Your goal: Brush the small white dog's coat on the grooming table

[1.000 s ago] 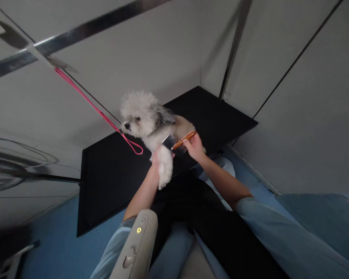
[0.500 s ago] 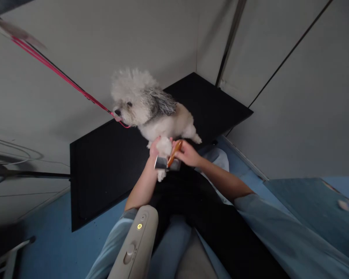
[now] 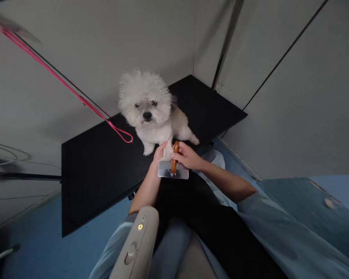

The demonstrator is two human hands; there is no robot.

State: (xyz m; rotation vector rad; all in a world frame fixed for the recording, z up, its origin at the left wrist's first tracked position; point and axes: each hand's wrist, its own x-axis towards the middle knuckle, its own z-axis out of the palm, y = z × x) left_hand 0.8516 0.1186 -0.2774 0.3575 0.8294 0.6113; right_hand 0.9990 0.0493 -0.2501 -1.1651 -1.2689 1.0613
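Observation:
A fluffy white dog (image 3: pixel 147 100) sits on the black table, its face turned toward me. My left hand (image 3: pixel 160 151) is closed around one of its front legs, at the table's near edge. In my right hand (image 3: pixel 188 155) is the brown wooden handle of a slicker brush (image 3: pixel 175 159). The brush's flat metal head (image 3: pixel 166 169) points down and lies over the lower end of the held leg, hiding the paw. The dog's other front paw (image 3: pixel 148 148) rests on the table.
The black table (image 3: pixel 104 174) stands against a grey wall. A pink loop leash (image 3: pixel 99 112) hangs from the upper left, beside the dog. A beige device (image 3: pixel 138 244) with a yellow light is close below. Blue floor (image 3: pixel 61 252) shows at the left.
The dog has turned its head from the left to face me, and the leash loop now hangs apart from its muzzle. The brush handle is more upright, with its metal head facing me flat.

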